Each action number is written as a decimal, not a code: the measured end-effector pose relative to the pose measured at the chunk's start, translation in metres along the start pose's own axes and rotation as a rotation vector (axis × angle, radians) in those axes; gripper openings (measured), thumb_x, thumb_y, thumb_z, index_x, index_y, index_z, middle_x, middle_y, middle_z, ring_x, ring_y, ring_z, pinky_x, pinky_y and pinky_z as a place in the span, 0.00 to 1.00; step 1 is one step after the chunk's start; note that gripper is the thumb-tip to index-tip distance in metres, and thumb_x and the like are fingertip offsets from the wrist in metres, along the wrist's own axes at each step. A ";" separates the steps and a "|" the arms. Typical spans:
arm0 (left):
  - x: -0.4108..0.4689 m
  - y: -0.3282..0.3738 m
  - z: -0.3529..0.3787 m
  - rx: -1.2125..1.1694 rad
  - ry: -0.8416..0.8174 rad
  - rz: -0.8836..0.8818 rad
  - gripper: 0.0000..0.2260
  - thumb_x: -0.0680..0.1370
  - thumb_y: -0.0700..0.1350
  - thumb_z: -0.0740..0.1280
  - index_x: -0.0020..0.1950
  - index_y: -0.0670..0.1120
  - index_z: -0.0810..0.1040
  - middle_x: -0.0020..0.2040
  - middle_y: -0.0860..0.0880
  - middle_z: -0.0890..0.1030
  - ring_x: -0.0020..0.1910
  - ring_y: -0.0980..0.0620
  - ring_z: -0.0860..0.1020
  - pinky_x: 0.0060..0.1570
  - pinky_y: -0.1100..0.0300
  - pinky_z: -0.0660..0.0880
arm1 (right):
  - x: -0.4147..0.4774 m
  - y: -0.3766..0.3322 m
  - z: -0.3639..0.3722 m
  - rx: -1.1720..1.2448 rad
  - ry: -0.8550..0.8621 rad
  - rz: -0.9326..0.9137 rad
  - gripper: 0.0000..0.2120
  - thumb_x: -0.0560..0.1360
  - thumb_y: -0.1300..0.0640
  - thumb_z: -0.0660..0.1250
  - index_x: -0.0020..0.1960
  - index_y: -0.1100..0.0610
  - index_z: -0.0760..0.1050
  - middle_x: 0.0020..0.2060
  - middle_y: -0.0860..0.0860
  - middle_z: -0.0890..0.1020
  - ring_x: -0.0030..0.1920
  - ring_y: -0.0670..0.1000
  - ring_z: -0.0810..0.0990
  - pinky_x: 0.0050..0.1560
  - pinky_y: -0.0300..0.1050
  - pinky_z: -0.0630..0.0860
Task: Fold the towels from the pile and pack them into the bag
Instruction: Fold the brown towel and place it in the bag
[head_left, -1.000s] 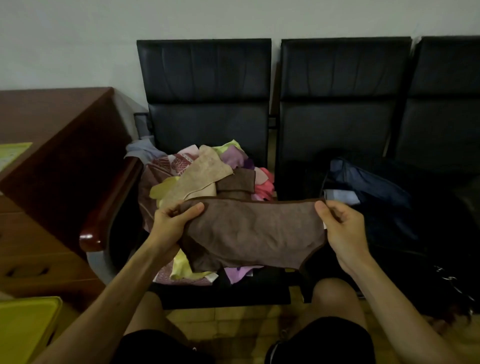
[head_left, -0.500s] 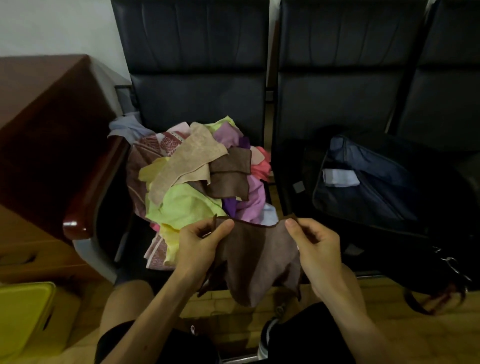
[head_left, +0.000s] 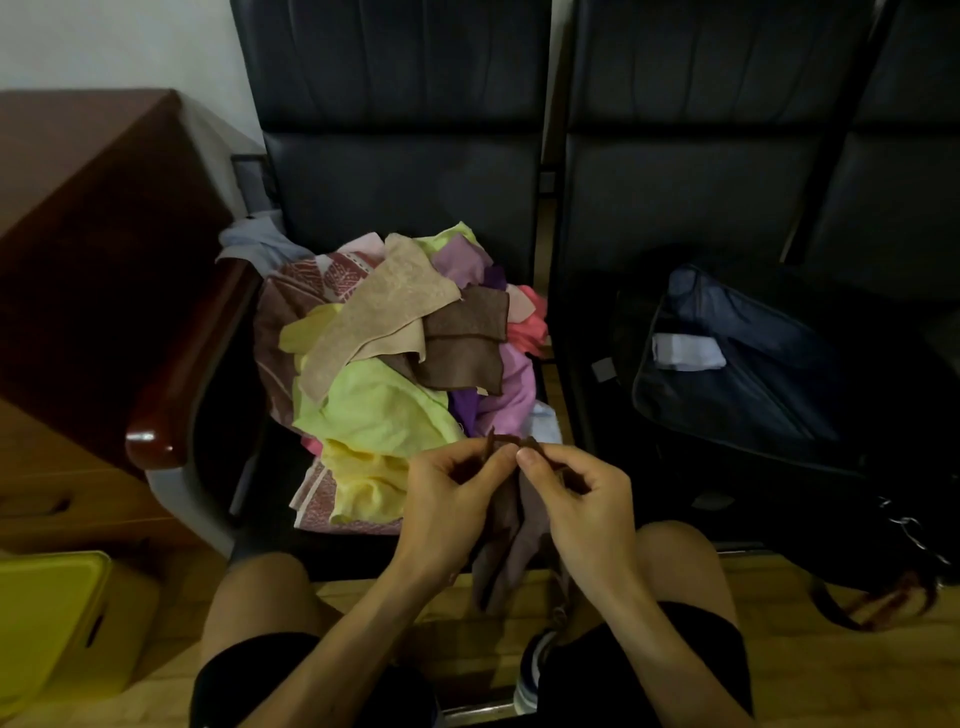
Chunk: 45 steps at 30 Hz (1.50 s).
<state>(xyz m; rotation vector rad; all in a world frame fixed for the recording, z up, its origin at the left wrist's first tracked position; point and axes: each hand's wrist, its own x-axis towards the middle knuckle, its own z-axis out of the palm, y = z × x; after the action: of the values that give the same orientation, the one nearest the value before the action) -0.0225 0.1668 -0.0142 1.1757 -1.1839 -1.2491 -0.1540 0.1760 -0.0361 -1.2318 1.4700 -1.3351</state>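
A brown towel (head_left: 511, 540) hangs folded in half between my knees, its top corners brought together. My left hand (head_left: 447, 499) and my right hand (head_left: 579, 499) each pinch that top edge, thumbs almost touching. Behind my hands, on the left black seat, lies the pile of towels (head_left: 395, 364) in tan, lime, yellow, purple, pink and brown. On the right seat sits an open dark blue bag (head_left: 737, 374) with a pale folded towel (head_left: 685, 352) inside.
A wooden desk (head_left: 93, 249) and a red-brown armrest (head_left: 171, 410) stand to the left of the pile. A yellow bin (head_left: 47, 618) sits on the floor at lower left. Black chair backs (head_left: 395, 104) rise behind the seats. The bag's strap (head_left: 872, 603) hangs down at right.
My hands have come together, folding the brown towel in half so it hangs narrow. They also dropped lower and nearer to me, uncovering the pile.
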 end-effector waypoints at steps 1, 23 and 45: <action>0.000 0.000 0.000 0.003 -0.005 0.000 0.07 0.78 0.40 0.69 0.42 0.41 0.85 0.35 0.43 0.84 0.34 0.52 0.81 0.34 0.62 0.75 | 0.000 0.000 0.000 -0.007 -0.008 -0.011 0.10 0.74 0.52 0.71 0.51 0.57 0.85 0.42 0.49 0.86 0.46 0.47 0.85 0.48 0.50 0.83; 0.033 0.017 -0.027 0.229 -0.111 0.110 0.11 0.80 0.36 0.66 0.47 0.49 0.84 0.43 0.45 0.86 0.43 0.49 0.84 0.45 0.49 0.80 | 0.028 0.007 -0.026 0.015 -0.049 0.190 0.23 0.71 0.61 0.76 0.61 0.44 0.73 0.54 0.48 0.79 0.55 0.50 0.79 0.50 0.45 0.80; 0.032 0.027 -0.075 0.215 -0.115 0.252 0.09 0.80 0.36 0.65 0.59 0.40 0.81 0.55 0.43 0.84 0.55 0.51 0.81 0.55 0.58 0.78 | 0.045 -0.074 -0.037 0.027 -0.305 -0.256 0.07 0.76 0.63 0.69 0.50 0.51 0.81 0.42 0.40 0.86 0.47 0.42 0.84 0.45 0.32 0.77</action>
<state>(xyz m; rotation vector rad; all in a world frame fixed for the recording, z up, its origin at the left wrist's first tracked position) 0.0528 0.1332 0.0092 1.0787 -1.5315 -1.0291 -0.1887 0.1426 0.0452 -1.5686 1.1051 -1.2568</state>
